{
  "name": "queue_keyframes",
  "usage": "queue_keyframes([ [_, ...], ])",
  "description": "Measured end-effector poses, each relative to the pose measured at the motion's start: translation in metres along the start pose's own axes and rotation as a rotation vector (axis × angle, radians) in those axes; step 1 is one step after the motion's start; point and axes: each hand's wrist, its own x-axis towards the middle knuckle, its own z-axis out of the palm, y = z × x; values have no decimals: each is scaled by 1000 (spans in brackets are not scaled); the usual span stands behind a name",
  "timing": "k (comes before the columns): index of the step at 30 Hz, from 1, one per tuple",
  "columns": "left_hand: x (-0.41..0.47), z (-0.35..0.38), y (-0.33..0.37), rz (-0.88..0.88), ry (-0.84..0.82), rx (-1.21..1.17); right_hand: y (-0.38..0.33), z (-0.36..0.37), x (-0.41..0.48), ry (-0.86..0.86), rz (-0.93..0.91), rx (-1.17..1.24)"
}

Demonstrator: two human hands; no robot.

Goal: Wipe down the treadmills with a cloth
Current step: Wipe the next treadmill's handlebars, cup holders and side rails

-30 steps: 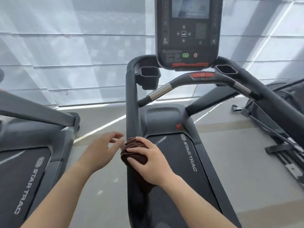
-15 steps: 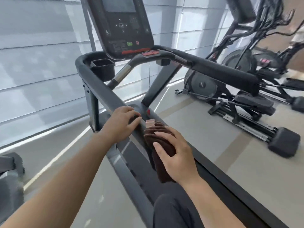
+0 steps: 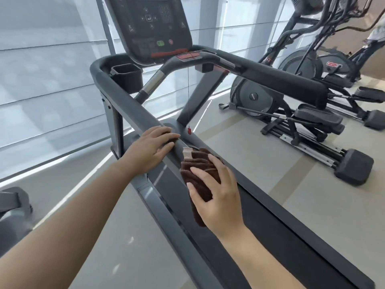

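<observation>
Wiping step in hand. Brown cloth [image 3: 199,180] is clamped in the right hand [image 3: 216,197], held bunched just inside the treadmill's [image 3: 270,222] left handrail [image 3: 133,109], above the deck's left edge. Left hand [image 3: 149,150] is laid flat on that rail, fingers loose, gripping nothing. Judged next: cloth to be pressed onto the rail and drawn along it.

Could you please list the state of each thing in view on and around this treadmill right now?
Cloth: bunched up, gripped in the right hand, off the rail.
Left hand: empty, resting flat on the left handrail.
Console: screen dark, buttons unpressed.
Cup holder: looks empty.
Safety cord: hanging straight down, red clip dangling free.
Elliptical: unused.
</observation>
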Motion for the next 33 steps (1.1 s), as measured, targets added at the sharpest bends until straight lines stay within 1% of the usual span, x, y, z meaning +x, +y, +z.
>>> queue_keyframes([
  [3,8,-4,-2,-15,32,48,-7,-1,11,-6,-16,-41],
  [6,20,-8,-8,-48,46,34,-20,3,26,-89,-39,-186],
  [10,35,-17,-25,27,29,-53,-48,23,38,-155,13,-473],
  [12,45,-20,-32,68,11,-83,-58,38,47,-150,32,-589],
  [13,50,-21,-33,83,-11,-111,-61,43,52,-128,55,-606],
  [15,58,-20,-35,134,-64,-105,-63,48,54,-71,121,-576],
  [18,61,-14,-35,240,-120,-26,-58,47,44,28,195,-496],
  [23,56,-4,-22,347,-163,8,-48,40,13,339,385,-235],
  [25,54,1,-16,373,-149,49,-51,44,-2,434,463,-159],
  [27,54,5,-13,374,-100,91,-54,50,-5,497,518,-133],
  [29,55,8,-13,368,-51,126,-54,52,5,546,562,-127],
  [33,58,14,-12,344,-28,175,-50,49,25,590,646,-48],
])
